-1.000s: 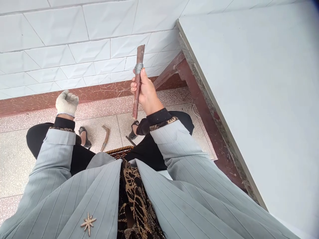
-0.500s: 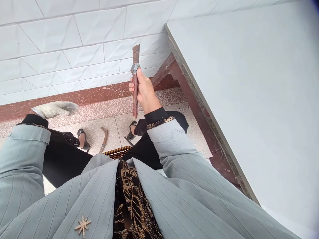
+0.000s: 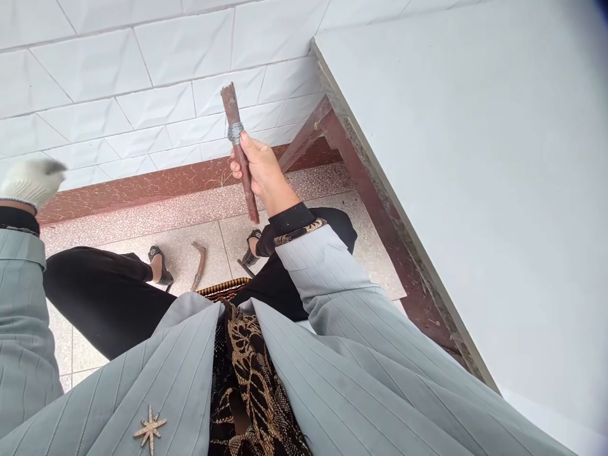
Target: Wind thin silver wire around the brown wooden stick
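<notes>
The right hand closes round a tilted stick, thumb just below its wire. Well left, the gloved left hand holds nothing visible; blur hides how curled its fingers are.

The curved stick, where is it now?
In the head view, the curved stick lies left of centre on the floor, between the left shoe and the right shoe.

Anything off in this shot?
Mildly: the left hand is gloved, but the right hand, gripping the wire-bound stick, is bare. A bent stick lies on the floor between the shoes.
</notes>
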Available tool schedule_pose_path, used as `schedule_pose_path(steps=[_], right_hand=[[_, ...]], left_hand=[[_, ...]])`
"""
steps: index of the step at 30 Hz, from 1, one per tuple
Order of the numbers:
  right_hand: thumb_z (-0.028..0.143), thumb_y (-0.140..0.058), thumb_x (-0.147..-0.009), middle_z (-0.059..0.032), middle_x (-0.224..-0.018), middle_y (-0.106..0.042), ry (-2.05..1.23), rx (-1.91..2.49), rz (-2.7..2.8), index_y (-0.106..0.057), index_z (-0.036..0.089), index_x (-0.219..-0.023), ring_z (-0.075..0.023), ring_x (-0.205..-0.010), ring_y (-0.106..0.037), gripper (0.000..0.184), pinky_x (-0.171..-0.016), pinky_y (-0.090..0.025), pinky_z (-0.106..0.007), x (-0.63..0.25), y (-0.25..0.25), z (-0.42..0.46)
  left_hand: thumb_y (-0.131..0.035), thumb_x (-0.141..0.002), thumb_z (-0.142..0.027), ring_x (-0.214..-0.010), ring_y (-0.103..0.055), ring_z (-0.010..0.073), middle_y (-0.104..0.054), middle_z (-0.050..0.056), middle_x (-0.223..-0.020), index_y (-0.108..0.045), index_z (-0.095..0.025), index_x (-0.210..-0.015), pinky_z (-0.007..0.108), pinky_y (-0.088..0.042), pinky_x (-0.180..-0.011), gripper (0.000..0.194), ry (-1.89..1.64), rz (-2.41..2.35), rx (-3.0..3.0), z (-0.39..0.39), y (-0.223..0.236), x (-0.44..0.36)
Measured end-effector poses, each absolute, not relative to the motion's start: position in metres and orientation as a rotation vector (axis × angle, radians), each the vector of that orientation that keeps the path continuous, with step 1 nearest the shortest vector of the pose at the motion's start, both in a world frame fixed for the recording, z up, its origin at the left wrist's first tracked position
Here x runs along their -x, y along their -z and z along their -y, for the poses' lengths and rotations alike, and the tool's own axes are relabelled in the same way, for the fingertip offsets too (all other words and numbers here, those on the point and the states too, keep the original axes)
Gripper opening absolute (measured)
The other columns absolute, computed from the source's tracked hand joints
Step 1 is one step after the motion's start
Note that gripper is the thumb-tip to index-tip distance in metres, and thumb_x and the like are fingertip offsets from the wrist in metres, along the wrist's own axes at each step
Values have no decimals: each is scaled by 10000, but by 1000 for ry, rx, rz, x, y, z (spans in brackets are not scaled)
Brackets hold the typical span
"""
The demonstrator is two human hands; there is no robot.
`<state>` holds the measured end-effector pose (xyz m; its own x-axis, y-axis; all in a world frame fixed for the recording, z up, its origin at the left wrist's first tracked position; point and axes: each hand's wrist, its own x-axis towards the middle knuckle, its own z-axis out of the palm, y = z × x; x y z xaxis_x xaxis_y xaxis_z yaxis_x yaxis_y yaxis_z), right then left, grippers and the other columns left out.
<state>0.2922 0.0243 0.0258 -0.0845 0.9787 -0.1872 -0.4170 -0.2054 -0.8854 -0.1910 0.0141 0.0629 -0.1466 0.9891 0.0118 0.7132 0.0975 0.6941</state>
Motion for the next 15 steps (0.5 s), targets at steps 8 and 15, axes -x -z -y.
schedule_pose_path(steps=[8, 15], right_hand=[[572, -737, -983, 65, -689, -591, -1635, 966, 880, -554, 204, -960, -42, -507, -522, 411, -424, -376, -170, -274, -21, -18], [579, -717, -995, 67, -703, -576, -1629, 960, 881, -537, 205, -942, -35, -513, -521, 419, -434, -387, -165, -268, -15, -17]], left_hand=[[-784, -836, -519, -1339, -625, 362, -699, 85, -1437, -614, -262, -1384, 578, -451, -1195, 628, -408, -1477, -1994, 31, -67, -82], [-738, -765, -275, -917, -669, 199, -712, 65, -1021, -597, -189, -1082, 419, -564, -908, 357, -747, -1392, -1571, 33, 4, -98]])
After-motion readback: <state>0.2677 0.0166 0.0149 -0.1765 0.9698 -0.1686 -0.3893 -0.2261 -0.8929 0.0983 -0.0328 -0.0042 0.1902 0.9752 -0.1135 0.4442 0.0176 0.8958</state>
